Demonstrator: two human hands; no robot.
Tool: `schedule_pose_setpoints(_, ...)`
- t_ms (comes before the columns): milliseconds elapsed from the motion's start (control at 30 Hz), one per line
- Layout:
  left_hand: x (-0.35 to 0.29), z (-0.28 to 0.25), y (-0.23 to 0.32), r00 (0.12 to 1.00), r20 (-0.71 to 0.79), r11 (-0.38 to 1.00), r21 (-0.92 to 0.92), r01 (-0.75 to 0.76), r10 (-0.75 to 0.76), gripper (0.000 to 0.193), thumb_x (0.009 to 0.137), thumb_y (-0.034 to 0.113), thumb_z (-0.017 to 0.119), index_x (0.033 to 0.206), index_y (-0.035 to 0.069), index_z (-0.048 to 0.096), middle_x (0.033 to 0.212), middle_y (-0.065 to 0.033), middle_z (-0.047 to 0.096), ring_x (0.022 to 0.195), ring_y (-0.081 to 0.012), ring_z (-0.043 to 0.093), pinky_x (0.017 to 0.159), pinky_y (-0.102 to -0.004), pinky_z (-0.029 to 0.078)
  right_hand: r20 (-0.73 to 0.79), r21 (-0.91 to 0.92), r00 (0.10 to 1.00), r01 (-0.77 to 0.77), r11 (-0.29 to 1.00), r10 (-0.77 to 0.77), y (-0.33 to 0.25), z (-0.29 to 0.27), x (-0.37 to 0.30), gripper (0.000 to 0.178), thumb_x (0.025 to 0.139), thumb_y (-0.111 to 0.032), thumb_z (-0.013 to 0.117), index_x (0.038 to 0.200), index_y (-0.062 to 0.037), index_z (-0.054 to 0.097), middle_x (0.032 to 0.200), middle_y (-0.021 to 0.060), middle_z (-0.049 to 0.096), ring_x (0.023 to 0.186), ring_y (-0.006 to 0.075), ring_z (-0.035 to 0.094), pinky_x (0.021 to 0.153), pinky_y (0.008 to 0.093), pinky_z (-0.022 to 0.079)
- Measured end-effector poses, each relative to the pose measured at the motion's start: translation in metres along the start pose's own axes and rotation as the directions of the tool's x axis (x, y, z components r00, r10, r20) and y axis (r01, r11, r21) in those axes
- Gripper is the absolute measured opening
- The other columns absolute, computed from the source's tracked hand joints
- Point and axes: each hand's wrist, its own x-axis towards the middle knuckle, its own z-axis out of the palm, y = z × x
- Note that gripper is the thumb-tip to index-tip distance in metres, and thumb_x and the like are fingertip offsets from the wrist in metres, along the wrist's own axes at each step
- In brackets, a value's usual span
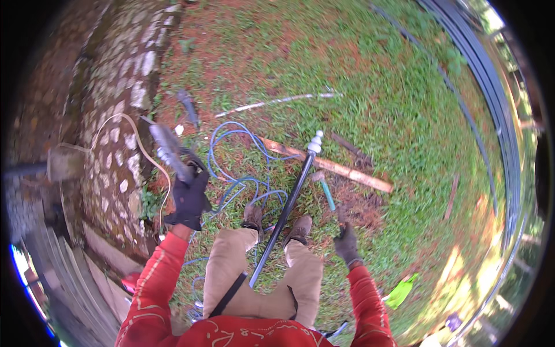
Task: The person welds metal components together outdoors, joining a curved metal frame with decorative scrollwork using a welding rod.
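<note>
My left hand, in a black glove, is raised on the left. It is closed around a grey power tool with a thin pointed tip; motion blurs it, and it looks like a drill. My right hand, in a dark glove, is at the right with its fingers curled. A hammer with a turquoise handle extends from it; the grip end is hard to make out. Between my legs a long black pole leans, topped by a stepped grey-white fitting.
Blue hose lies coiled near my boots. A wooden plank, a pale strip and a dark tool rest on the grass. A stone wall with a beige cable borders the left. Long grey pipes curve along the right.
</note>
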Motion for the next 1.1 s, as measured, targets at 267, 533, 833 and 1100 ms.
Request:
schedule_pose_setpoints(267, -0.184, 0.002, 0.167, 0.996, -0.059, 0.987, 0.147, 0.071, -0.063, 0.046, 0.102, 0.025, 0.079, 0.139, 0.005, 0.06, 0.11, -0.0037, 0.072, 0.098, -0.014, 0.066, 0.088, -0.0361, 0.056, 0.307, 0.024, 0.625, 0.749, 0.662, -0.718, -0.248, -0.043, -0.098, 0.049, 0.097, -0.002, 0.07, 0.145, -0.0065, 0.062, 0.122, 0.0115, 0.061, 0.097, 0.023, 0.062, 0.086, 0.0364, 0.053)
schedule_pose_setpoints(533, -0.286, -0.017, 0.185, 0.983, -0.18, 0.968, -0.249, -0.017, -0.029, 0.04, 0.106, 0.031, 0.071, 0.134, 0.005, 0.058, 0.107, -0.0093, 0.07, 0.091, -0.0195, 0.07, 0.081, -0.0396, 0.057, 0.74, 0.351, 0.376, 0.49, 0.798, -0.557, -0.412, -0.012, -0.202, 0.037, 0.094, 0.0, 0.072, 0.132, 0.0001, 0.07, 0.122, 0.0013, 0.072, 0.11, 0.0145, 0.07, 0.097, 0.0325, 0.057)
schedule_pose_setpoints(833, -0.423, -0.081, 0.155, 0.882, -0.471, 0.948, -0.275, -0.159, 0.011, 0.051, 0.105, 0.046, 0.071, 0.138, 0.008, 0.07, 0.128, -0.0166, 0.065, 0.124, -0.0347, 0.065, 0.105, -0.0466, 0.053, 0.822, 0.185, 0.343, 0.594, 0.783, -0.455, -0.385, 0.035, -0.286, 0.043, 0.081, -0.017, 0.084, 0.118, 0.0017, 0.073, 0.108, 0.0071, 0.076, 0.095, 0.0175, 0.072, 0.085, 0.0342, 0.058)
schedule_pose_setpoints(1100, -0.549, -0.112, 0.028, 0.797, -0.483, 0.729, -0.679, -0.081, -0.361, 0.069, 0.107, 0.039, 0.067, 0.164, 0.006, 0.049, 0.134, -0.0122, 0.071, 0.111, -0.0193, 0.069, 0.093, -0.0371, 0.058, 0.975, -0.03, 0.187, 0.64, 0.768, -0.119, -0.329, 0.072, -0.443, 0.031, 0.064, -0.009, 0.073, 0.094, -0.0019, 0.067, 0.084, 0.0023, 0.064, 0.071, 0.0174, 0.062, 0.064, 0.0325, 0.049)
